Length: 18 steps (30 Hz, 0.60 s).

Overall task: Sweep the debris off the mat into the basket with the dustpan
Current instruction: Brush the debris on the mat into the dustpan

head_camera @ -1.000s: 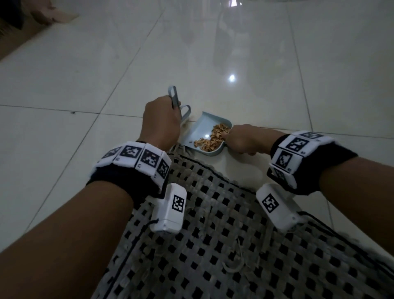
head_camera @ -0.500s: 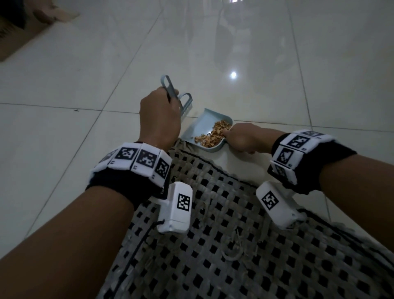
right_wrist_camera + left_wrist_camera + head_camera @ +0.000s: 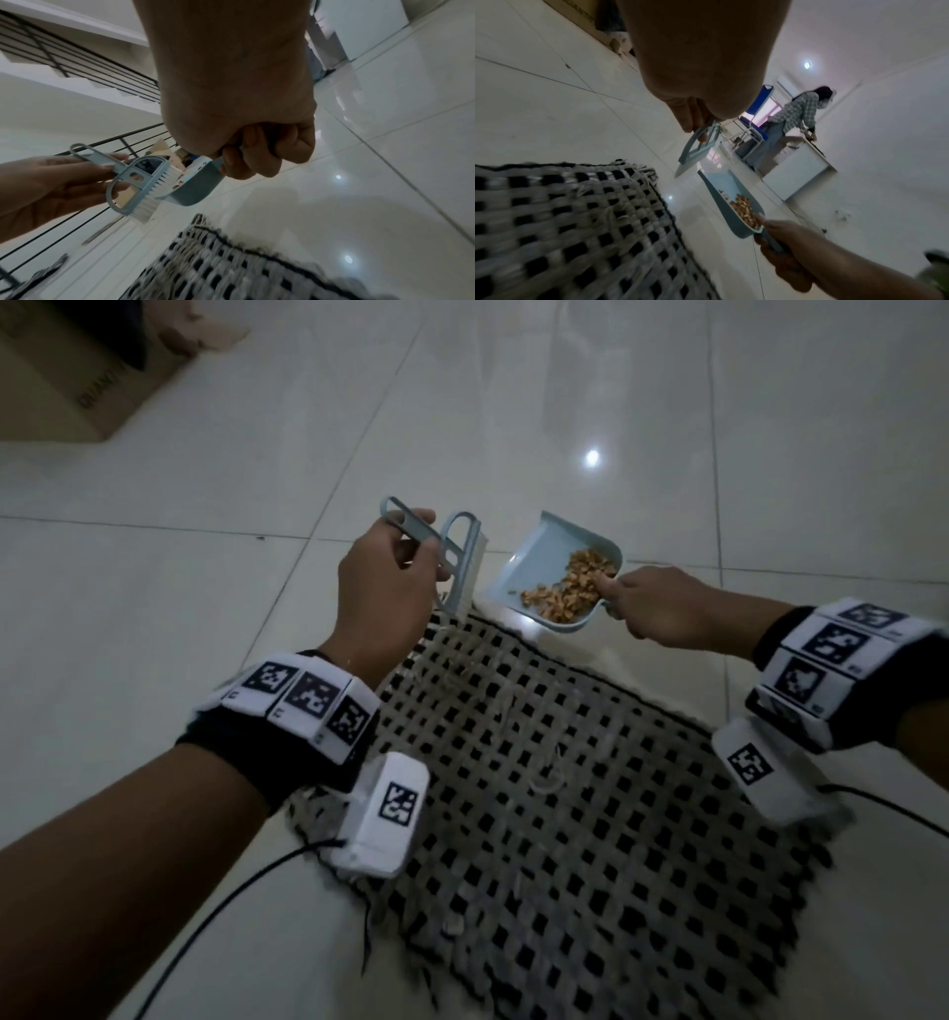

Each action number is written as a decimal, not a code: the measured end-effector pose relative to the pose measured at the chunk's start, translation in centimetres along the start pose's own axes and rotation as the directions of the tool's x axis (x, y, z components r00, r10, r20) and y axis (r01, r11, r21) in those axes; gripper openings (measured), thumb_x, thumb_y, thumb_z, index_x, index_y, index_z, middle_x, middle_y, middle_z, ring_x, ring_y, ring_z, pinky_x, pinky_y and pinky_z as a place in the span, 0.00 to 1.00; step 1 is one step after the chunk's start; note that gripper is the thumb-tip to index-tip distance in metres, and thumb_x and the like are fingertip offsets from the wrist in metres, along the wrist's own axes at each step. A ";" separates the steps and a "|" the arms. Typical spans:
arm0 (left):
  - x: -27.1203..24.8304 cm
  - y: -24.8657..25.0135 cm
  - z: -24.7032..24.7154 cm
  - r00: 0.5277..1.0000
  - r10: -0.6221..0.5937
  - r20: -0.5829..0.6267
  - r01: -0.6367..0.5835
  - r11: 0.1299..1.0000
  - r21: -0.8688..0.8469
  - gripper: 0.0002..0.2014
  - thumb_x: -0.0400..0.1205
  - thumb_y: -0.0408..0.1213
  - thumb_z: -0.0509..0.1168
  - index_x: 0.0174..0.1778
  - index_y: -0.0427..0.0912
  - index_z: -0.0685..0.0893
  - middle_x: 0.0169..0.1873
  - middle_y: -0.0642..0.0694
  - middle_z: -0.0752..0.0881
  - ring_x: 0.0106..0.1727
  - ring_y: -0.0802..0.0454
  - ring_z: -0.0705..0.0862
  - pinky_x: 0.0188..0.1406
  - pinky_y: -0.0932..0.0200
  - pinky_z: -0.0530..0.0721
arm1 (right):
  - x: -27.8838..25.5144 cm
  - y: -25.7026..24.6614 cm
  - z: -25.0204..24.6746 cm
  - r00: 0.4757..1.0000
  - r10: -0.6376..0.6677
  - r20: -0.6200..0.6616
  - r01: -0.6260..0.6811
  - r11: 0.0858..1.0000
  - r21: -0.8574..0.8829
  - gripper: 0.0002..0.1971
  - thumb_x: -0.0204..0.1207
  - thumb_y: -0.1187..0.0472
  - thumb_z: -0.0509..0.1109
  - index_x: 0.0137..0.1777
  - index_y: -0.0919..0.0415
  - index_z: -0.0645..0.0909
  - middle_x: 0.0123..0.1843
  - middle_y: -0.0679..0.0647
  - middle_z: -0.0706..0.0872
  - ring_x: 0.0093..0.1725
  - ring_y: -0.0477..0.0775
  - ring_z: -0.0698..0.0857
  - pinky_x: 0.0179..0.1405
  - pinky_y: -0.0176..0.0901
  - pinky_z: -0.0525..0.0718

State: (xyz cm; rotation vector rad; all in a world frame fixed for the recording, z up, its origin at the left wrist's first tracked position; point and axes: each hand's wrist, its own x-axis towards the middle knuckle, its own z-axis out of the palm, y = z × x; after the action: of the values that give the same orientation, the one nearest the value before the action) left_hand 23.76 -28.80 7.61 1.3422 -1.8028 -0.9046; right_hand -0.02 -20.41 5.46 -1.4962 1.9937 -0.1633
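Floor: pale glossy tiles (image 3: 154, 608) with a ceiling light reflected in them; a cardboard box (image 3: 67, 377) sits at the far left.
Background: in my left wrist view, another person (image 3: 795, 121) in a checked shirt bends over a white counter far across the room.
Mat: a woven black-and-white checked mat (image 3: 565, 814) lies on the floor beneath my forearms, its far edge near both tools.
My left hand: my left hand (image 3: 382, 593) is curled around the handle of a small blue brush (image 3: 452, 557), thumb and fingertips pinching it, bristles hanging just above the mat's far left corner.
My right hand: my right hand (image 3: 662, 608) is closed in a fist around the dustpan's short handle.
Dustpan: the light blue dustpan (image 3: 534, 562) is held clear of the floor, just beyond the mat's far edge and right of the brush.
Debris: a heap of brown crumbs (image 3: 570, 593) lies inside the dustpan, piled toward the handle end.
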 end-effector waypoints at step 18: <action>-23.0 4.1 -7.5 0.889 0.226 0.398 -0.337 0.912 0.233 0.10 0.84 0.39 0.70 0.59 0.42 0.84 0.45 0.49 0.91 0.43 0.64 0.90 0.45 0.69 0.87 | -24.0 2.9 8.5 0.919 -0.231 0.321 0.299 0.936 -0.184 0.27 0.87 0.44 0.43 0.40 0.59 0.77 0.29 0.56 0.75 0.26 0.54 0.70 0.28 0.46 0.71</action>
State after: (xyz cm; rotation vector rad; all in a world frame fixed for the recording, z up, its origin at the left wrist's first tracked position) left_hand 33.15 -6.51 11.94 1.0836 -2.4322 -0.7772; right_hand 6.01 4.44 7.24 -1.8208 1.6070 0.1780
